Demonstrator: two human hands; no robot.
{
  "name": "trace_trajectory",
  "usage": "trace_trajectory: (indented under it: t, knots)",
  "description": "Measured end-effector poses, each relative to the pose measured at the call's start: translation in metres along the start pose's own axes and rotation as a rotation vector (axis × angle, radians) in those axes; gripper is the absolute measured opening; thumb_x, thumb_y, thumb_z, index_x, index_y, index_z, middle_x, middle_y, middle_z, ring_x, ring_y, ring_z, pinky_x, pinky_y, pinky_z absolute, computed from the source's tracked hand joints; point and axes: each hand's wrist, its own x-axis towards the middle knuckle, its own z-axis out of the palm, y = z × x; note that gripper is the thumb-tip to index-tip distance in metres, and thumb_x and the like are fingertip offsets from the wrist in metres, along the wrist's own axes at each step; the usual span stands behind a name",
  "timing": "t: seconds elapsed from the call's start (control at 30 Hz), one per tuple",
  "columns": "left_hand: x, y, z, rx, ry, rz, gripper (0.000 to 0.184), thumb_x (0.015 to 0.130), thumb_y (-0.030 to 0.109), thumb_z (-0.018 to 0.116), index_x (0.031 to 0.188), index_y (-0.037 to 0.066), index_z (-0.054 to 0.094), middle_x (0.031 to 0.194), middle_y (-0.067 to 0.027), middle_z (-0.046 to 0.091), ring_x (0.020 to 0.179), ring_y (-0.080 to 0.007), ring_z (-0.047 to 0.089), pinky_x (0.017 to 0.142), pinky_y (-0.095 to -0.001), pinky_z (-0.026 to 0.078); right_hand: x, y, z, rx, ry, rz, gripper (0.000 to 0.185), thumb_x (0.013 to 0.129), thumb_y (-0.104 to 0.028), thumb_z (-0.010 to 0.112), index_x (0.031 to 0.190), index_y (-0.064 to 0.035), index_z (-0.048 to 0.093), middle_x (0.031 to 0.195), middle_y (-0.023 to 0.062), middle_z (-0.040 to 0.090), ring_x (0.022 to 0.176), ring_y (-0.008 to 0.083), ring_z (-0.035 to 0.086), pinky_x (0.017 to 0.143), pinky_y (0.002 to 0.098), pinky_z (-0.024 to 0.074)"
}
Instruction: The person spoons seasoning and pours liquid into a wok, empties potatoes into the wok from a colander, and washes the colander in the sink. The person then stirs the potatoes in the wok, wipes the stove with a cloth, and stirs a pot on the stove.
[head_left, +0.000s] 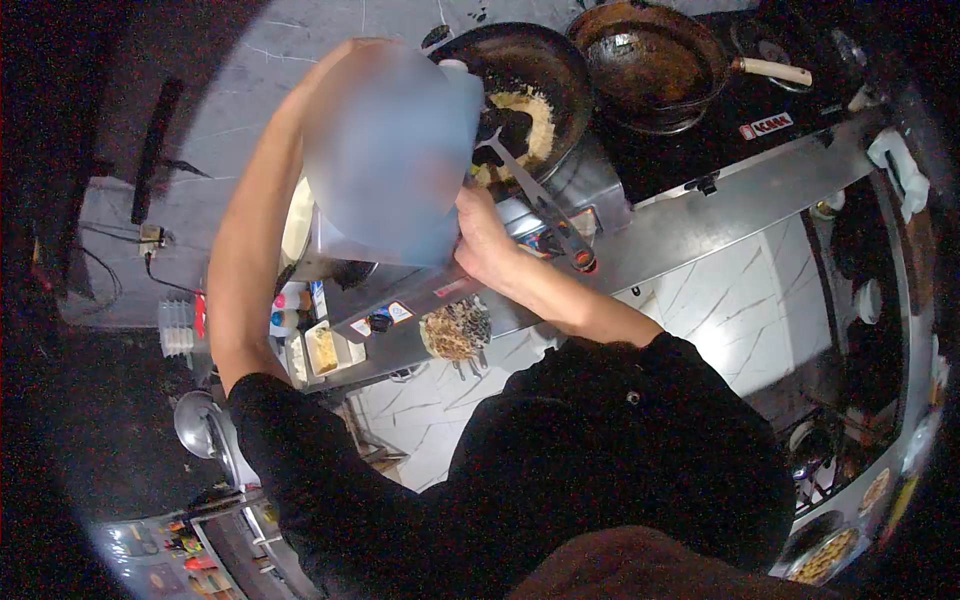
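Note:
A large pale blue object (400,150), heavily blurred, is between my raised arms in the upper middle, beside the wok. Only the edge of my left hand (362,46) shows at its top; the fingers are lost in the blur. My right hand (480,228) is against its lower right side, with the fingers hidden too. A dark wok (572,75) on the stove contains pale yellow food (540,125). The head of a metal utensil (535,190) is in the wok, and its handle reaches over the near rim.
An empty brown wok (650,65) stands at the back right, near a pale-handled pan (775,70). Small food containers (325,350) and stacked clear tubs (178,328) are on the left. The steel counter edge (730,200) runs along the front.

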Motion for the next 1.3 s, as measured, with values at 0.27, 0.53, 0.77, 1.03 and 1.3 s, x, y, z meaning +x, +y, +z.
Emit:
trace_trajectory:
  t: [0.27,0.53,0.77,1.03,1.3]
  knots:
    - [-0.130,-0.006,-0.003,-0.352,0.516,0.396,0.024,0.078,0.030,0.065,0.072,0.008,0.056,0.046,0.0038,0.037,0.048,-0.0059,0.043,0.051,-0.0184,0.037,-0.052,0.019,-0.022,-0.861,0.102,-0.462,0.060,0.078,-0.030,0.067,0.123,0.0005,0.040,0.118,0.0140,0.052,0.116,0.0218,0.044,0.091,0.0341,0.0398]
    - [-0.241,-0.043,0.025,-0.543,1.158,0.619,0.037,0.079,0.040,0.063,0.078,0.003,0.059,0.053,0.0002,0.046,0.048,-0.0086,0.043,0.051,-0.0195,0.035,-0.117,-0.025,-0.233,-2.290,0.042,-0.250,0.032,0.077,-0.016,0.059,0.109,-0.0179,0.056,0.096,0.0115,0.053,0.095,0.0315,0.050,0.075,0.0418,0.0464]
    - [-0.307,-0.107,0.040,-0.512,1.371,0.176,0.038,0.080,0.037,0.063,0.061,0.005,0.055,0.055,-0.0025,0.052,0.047,-0.0069,0.045,0.047,-0.0191,0.037,-0.111,-0.016,-0.306,-2.543,-0.125,-0.546,0.034,0.075,-0.018,0.057,0.109,-0.0156,0.055,0.100,0.0106,0.051,0.090,0.0303,0.049,0.075,0.0430,0.0446]
    - [-0.431,-0.230,0.048,-0.587,1.368,0.184,0.041,0.081,0.025,0.065,0.048,0.006,0.051,0.049,0.0005,0.047,0.041,-0.0058,0.041,0.041,-0.0218,0.039,-0.091,0.093,-0.125,-1.419,-0.292,0.154,0.037,0.080,-0.016,0.062,0.116,-0.0121,0.054,0.106,0.0102,0.058,0.101,0.0188,0.054,0.087,0.0313,0.0416]
    - [-0.594,-0.358,0.049,-0.252,1.557,0.101,0.037,0.079,0.029,0.067,0.055,0.001,0.063,0.048,0.0028,0.049,0.047,-0.0035,0.040,0.044,-0.0209,0.028,-0.153,0.245,0.166,-1.568,-1.518,-0.084,0.049,0.068,-0.014,0.071,0.111,-0.0027,0.050,0.102,0.0137,0.058,0.083,0.0219,0.058,0.073,0.0306,0.0465]
